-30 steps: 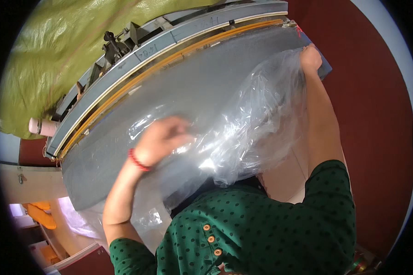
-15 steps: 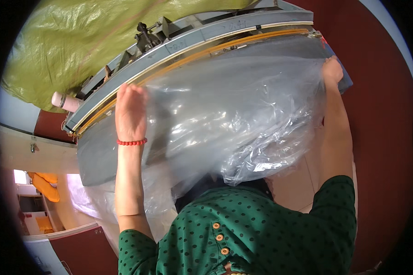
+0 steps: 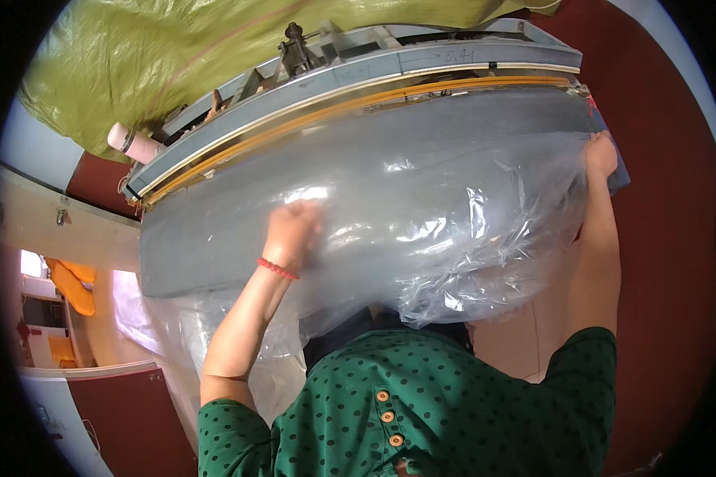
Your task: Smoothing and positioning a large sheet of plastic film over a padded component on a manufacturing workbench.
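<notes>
A large sheet of clear plastic film point(image 3: 422, 199) lies wrinkled over a long grey work surface point(image 3: 207, 238). Its near part hangs in shiny folds towards my body. At the right end of the surface, my right hand point(image 3: 601, 155) is closed on the film's edge and pulls it into creases. My left hand point(image 3: 294, 226), with a red bead bracelet point(image 3: 278, 268) at the wrist, is over the left-middle part of the film. Motion smears its fingers, so I cannot tell whether they grip the film.
Along the far side runs a grey metal frame point(image 3: 358, 70) with an orange strip point(image 3: 374, 98) and a black clamp-like fitting point(image 3: 296, 49). A pink bottle point(image 3: 135, 145) lies at its left end. Yellow-green sheeting point(image 3: 151, 63) covers what is behind. More film point(image 3: 254, 350) hangs down at the near left.
My left hand has moved from near the far frame towards me and to the right, across the film. My right hand still holds the edge. The whole view has shifted a little.
</notes>
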Demonstrator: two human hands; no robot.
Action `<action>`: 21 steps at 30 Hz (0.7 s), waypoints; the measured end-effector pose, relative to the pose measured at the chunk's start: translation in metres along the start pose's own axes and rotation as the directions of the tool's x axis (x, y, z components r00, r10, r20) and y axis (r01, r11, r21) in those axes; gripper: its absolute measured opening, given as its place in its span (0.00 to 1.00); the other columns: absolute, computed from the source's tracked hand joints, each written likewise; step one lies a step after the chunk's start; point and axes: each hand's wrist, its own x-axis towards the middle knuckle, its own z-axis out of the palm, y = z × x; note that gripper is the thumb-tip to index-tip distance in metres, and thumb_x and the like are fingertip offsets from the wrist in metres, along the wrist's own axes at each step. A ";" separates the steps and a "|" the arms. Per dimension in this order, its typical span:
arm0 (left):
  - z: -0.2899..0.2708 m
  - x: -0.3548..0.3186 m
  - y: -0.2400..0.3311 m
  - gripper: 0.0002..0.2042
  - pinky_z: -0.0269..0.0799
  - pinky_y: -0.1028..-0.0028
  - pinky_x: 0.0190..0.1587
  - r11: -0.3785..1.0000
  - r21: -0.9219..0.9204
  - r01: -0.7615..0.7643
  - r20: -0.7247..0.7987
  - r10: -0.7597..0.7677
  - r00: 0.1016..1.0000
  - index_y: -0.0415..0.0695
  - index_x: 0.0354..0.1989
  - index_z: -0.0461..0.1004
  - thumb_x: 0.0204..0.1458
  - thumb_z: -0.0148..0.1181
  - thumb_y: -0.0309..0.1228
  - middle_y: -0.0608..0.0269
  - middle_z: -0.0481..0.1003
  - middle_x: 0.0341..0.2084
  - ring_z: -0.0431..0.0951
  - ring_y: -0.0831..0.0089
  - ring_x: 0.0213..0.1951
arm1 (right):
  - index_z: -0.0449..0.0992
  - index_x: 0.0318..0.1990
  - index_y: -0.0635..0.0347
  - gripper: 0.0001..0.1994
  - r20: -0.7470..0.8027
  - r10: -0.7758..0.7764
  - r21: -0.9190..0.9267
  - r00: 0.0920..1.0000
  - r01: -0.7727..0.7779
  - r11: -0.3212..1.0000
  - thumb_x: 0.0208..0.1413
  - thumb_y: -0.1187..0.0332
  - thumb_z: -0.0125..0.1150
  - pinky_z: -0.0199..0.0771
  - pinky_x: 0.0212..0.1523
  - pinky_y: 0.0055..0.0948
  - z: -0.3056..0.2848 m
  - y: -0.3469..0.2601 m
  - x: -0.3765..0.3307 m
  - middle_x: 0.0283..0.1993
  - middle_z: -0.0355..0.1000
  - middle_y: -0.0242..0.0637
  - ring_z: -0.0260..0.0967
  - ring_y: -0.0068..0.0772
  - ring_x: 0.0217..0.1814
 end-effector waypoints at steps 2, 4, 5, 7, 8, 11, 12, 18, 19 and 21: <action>-0.006 -0.002 -0.002 0.06 0.50 0.84 0.11 0.998 0.054 0.021 0.039 -0.023 0.999 0.42 0.22 0.70 0.48 0.55 0.29 0.69 0.66 0.10 0.58 0.84 0.08 | 0.68 0.38 0.56 0.13 -0.029 -0.005 0.010 1.000 0.005 1.000 0.52 0.58 0.46 0.67 0.39 0.43 0.002 0.002 0.000 0.38 0.71 0.44 0.68 0.47 0.42; -0.019 0.001 -0.004 0.08 0.52 0.84 0.11 0.922 0.363 -0.132 0.145 0.084 0.986 0.42 0.20 0.70 0.47 0.56 0.31 0.68 0.67 0.10 0.60 0.84 0.08 | 0.68 0.38 0.56 0.13 -0.026 -0.006 0.006 1.000 0.007 1.000 0.52 0.58 0.46 0.67 0.39 0.43 0.006 0.003 0.002 0.39 0.71 0.43 0.68 0.48 0.42; -0.024 0.006 -0.004 0.09 0.58 0.80 0.15 0.781 0.547 -0.301 0.155 0.259 0.953 0.41 0.18 0.70 0.45 0.58 0.31 0.64 0.69 0.12 0.65 0.77 0.11 | 0.68 0.38 0.55 0.13 -0.025 -0.003 0.001 1.000 0.003 1.000 0.52 0.58 0.46 0.67 0.39 0.43 0.008 0.003 0.003 0.39 0.71 0.43 0.68 0.48 0.42; -0.019 0.013 0.010 0.09 0.60 0.77 0.18 0.620 0.628 -0.470 0.103 0.532 0.840 0.40 0.19 0.70 0.44 0.58 0.31 0.62 0.70 0.13 0.67 0.73 0.14 | 0.68 0.39 0.55 0.13 -0.024 -0.005 -0.011 1.000 0.005 1.000 0.52 0.58 0.46 0.67 0.39 0.43 0.009 0.005 0.004 0.39 0.71 0.42 0.68 0.48 0.43; -0.013 0.015 0.019 0.09 0.63 0.74 0.21 0.407 0.710 -0.575 0.084 0.761 0.643 0.39 0.20 0.70 0.43 0.59 0.31 0.60 0.70 0.15 0.69 0.68 0.17 | 0.68 0.39 0.55 0.13 -0.025 -0.004 -0.020 1.000 0.003 1.000 0.51 0.58 0.46 0.67 0.39 0.43 0.007 0.006 0.004 0.39 0.71 0.42 0.68 0.47 0.43; 0.007 0.034 0.026 0.11 0.65 0.69 0.28 0.377 0.775 -0.508 0.065 0.751 0.657 0.38 0.19 0.69 0.39 0.62 0.33 0.57 0.70 0.18 0.70 0.62 0.25 | 0.69 0.38 0.55 0.13 -0.032 -0.014 0.014 0.999 0.014 1.000 0.51 0.57 0.47 0.66 0.39 0.41 0.008 0.008 0.006 0.39 0.71 0.40 0.68 0.47 0.43; 0.011 0.041 0.023 0.12 0.65 0.68 0.28 0.372 0.768 -0.522 0.090 0.744 0.662 0.39 0.18 0.68 0.38 0.63 0.34 0.58 0.70 0.18 0.69 0.62 0.26 | 0.69 0.38 0.55 0.13 -0.034 -0.019 0.016 0.999 0.019 1.000 0.51 0.57 0.47 0.66 0.39 0.41 0.008 0.008 0.007 0.39 0.71 0.40 0.68 0.47 0.43; 0.022 0.053 0.011 0.16 0.64 0.68 0.28 0.429 0.818 -0.383 -0.077 0.741 0.667 0.41 0.26 0.70 0.34 0.66 0.39 0.63 0.68 0.16 0.67 0.65 0.26 | 0.74 0.34 0.58 0.14 -0.083 0.136 0.424 0.987 -0.088 0.901 0.48 0.57 0.55 0.66 0.40 0.33 0.023 0.047 0.025 0.35 0.73 0.38 0.70 0.37 0.38; 0.025 0.056 0.012 0.15 0.64 0.67 0.28 0.422 0.798 -0.430 -0.061 0.766 0.639 0.41 0.26 0.70 0.34 0.66 0.38 0.63 0.68 0.16 0.67 0.65 0.26 | 0.74 0.34 0.61 0.14 -0.111 0.139 0.654 0.984 -0.033 0.756 0.47 0.59 0.58 0.66 0.40 0.29 0.032 0.069 0.034 0.34 0.73 0.37 0.69 0.32 0.36; 0.019 0.059 0.008 0.14 0.64 0.67 0.28 0.418 0.785 -0.458 -0.064 0.789 0.611 0.42 0.26 0.71 0.35 0.66 0.37 0.63 0.68 0.16 0.68 0.65 0.26 | 0.74 0.31 0.66 0.12 -0.111 0.170 0.879 0.979 0.017 0.476 0.44 0.66 0.63 0.65 0.37 0.20 0.026 0.067 0.028 0.31 0.72 0.33 0.66 0.21 0.34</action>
